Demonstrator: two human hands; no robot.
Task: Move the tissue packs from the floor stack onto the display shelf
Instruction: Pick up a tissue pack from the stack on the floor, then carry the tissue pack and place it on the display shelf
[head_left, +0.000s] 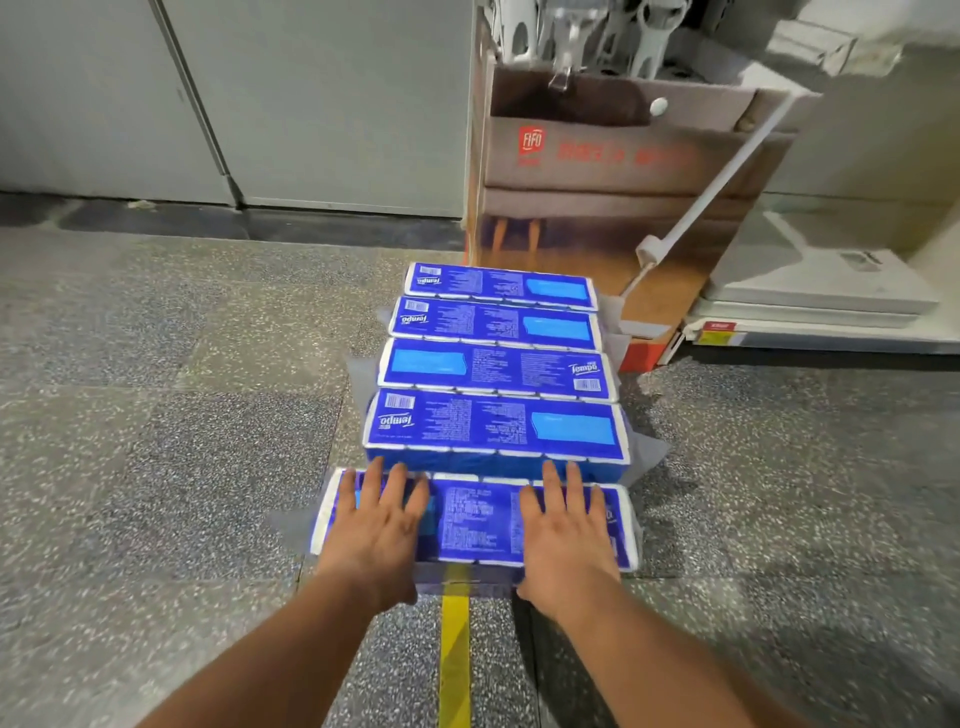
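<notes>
Now both hands lie flat, fingers straight, on the nearest tissue pack (475, 525): left hand (382, 519) on its left end, right hand (563, 525) on its right, nothing gripped yet. Best to curl fingers over the far edge with thumbs under the near one, then lift level. Four more packs (498, 369) run away along the floor (182, 415) toward the display shelf (831, 291), far right.
</notes>
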